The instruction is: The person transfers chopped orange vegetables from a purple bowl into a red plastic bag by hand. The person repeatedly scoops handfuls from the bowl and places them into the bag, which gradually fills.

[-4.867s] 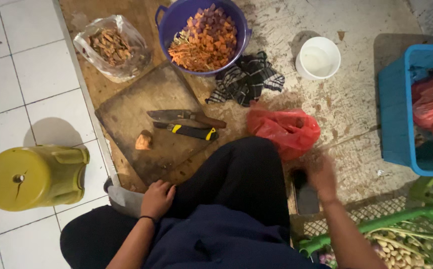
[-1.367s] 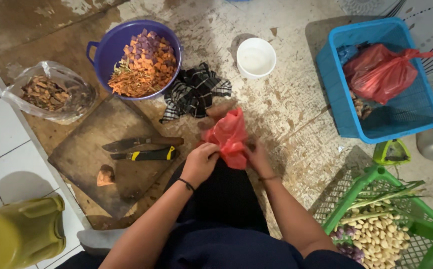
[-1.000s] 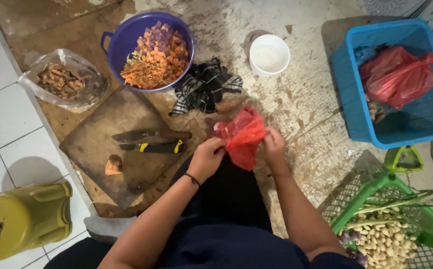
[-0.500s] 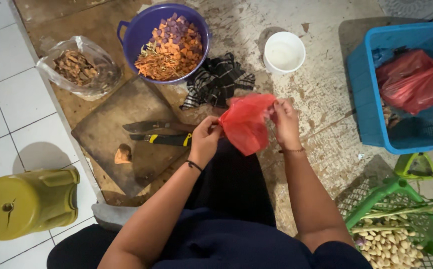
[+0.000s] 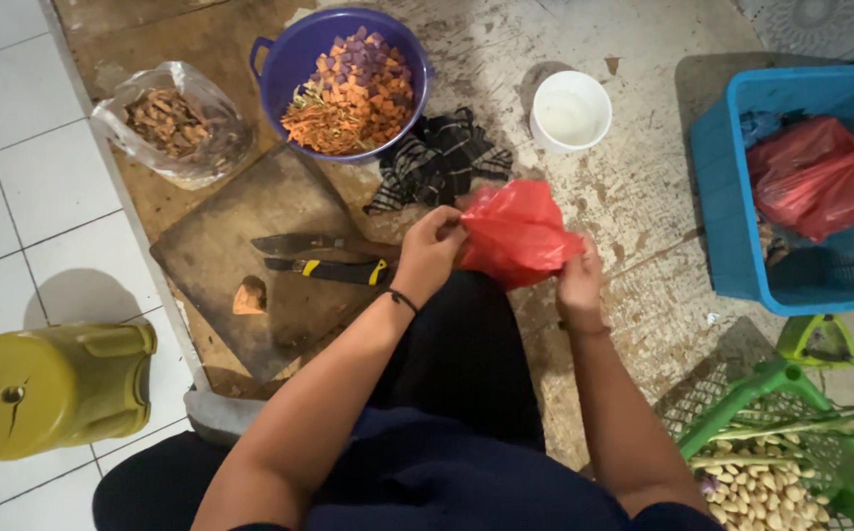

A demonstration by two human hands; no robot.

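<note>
Person sits on the floor, both hands up over the lap on a red plastic bag. Left hand has its fingers pinched on the bag's left edge; right hand has its fingers clenched on the lower right corner, so the bag hangs stretched between the two sets of fingers, off the floor. Whether anything is inside can't be told. To work the bag well, I'd say keep the pinch on the rim only, pull the two edges apart evenly and not too hard since thin film tears, and hold it over the lap so nothing drops. Just left of the left fingers lie two knives on a dark cutting board with a small orange piece. Beyond the fingers: checked cloth, purple bowl of chopped bits, white cup. Well right of the right fingers, a blue basket.
</note>
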